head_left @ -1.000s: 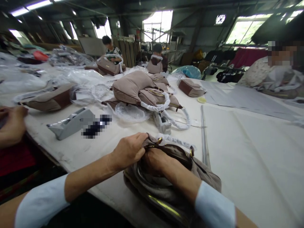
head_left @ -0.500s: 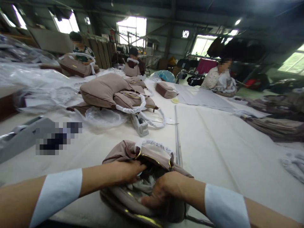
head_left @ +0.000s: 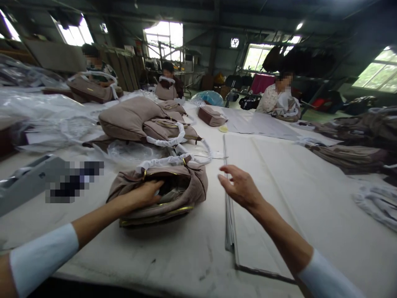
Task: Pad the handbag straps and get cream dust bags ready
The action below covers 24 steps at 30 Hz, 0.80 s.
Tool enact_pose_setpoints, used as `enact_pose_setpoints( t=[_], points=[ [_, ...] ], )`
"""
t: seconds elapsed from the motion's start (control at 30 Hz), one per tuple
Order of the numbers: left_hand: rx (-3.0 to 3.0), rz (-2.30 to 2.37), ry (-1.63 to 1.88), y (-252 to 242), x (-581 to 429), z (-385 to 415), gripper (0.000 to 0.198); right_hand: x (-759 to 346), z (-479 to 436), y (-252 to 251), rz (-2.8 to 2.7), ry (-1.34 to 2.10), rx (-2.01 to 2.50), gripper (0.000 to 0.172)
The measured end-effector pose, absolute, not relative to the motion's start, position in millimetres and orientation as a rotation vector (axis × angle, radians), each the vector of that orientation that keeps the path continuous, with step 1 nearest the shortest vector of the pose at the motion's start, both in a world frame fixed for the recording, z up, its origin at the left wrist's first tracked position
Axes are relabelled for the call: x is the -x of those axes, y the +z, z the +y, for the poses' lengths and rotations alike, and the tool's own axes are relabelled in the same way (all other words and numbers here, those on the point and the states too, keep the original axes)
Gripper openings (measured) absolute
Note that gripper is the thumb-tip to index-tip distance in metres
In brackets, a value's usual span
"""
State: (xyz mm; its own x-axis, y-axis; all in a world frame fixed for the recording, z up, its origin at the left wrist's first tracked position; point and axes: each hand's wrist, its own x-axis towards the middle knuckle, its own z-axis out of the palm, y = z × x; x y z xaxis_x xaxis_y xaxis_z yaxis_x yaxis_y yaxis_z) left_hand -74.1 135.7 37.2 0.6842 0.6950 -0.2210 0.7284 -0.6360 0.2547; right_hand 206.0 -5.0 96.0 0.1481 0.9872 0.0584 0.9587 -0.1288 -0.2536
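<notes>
A brownish-pink bag (head_left: 197, 186) with gold zips sits unzipped on the white table, its handle (head_left: 163, 160) wrapped in white material. My left hand (head_left: 149, 193) reaches into the bag's opening; its fingertips are hidden inside, so its grip does not show. To the right of the bag, my right hand (head_left: 240, 186) hangs over the table, fingers apart, holding nothing. Beneath and beyond it lies a stack of pale sheets (head_left: 266, 223) with a dark edge.
Behind the bag is a pile of similar bags (head_left: 130, 118) with plastic wrap. A grey tool (head_left: 34, 178) lies at the left. More bags (head_left: 353, 155) lie at the right. Three people sit at the table's far side, one at the right (head_left: 263, 101).
My right hand has come out of the bag and moved right, opening its fingers. The bag has shifted left and away from me and turned, my left hand still in it.
</notes>
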Motion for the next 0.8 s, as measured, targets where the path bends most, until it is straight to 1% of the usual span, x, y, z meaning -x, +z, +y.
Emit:
enact_pose_setpoints(
  t=[0.07,0.13,0.17,0.27,0.37,0.43,0.53,0.67,0.73,0.8],
  points=[
    [-2.546,1.102,-0.122,48,68,133,0.054,-236,-35,70,-1.79,0.211,2.39,0.045],
    [-2.534,1.071,-0.058,57,59,127,0.051,-251,-63,34,-1.776,0.301,2.541,0.049],
    [-2.54,1.061,-0.016,60,55,125,0.048,-254,-74,16,-1.775,0.344,2.606,0.047],
    [-2.57,1.029,0.182,67,44,115,0.043,-255,-92,-23,-1.782,0.418,2.716,0.029],
    [-2.586,0.996,0.508,76,40,98,0.037,-268,-94,-35,-1.78,0.477,2.703,0.021],
    [-2.595,0.941,0.756,83,37,79,0.029,-285,-94,-36,-1.738,0.548,2.653,0.017],
    [-2.558,0.781,0.955,89,24,45,0.02,-313,-96,-40,-1.629,0.704,2.527,0.017],
    [-2.443,0.508,0.908,82,-12,7,0.017,-336,-104,-53,-1.467,0.943,2.356,0.024],
    [-2.38,0.446,0.796,71,-34,-1,0.016,-340,-109,-61,-1.411,1.02,2.299,0.026],
    [-2.353,0.45,0.646,56,-56,-5,0.016,-342,-112,-65,-1.398,1.01,2.27,0.026]
  ],
)
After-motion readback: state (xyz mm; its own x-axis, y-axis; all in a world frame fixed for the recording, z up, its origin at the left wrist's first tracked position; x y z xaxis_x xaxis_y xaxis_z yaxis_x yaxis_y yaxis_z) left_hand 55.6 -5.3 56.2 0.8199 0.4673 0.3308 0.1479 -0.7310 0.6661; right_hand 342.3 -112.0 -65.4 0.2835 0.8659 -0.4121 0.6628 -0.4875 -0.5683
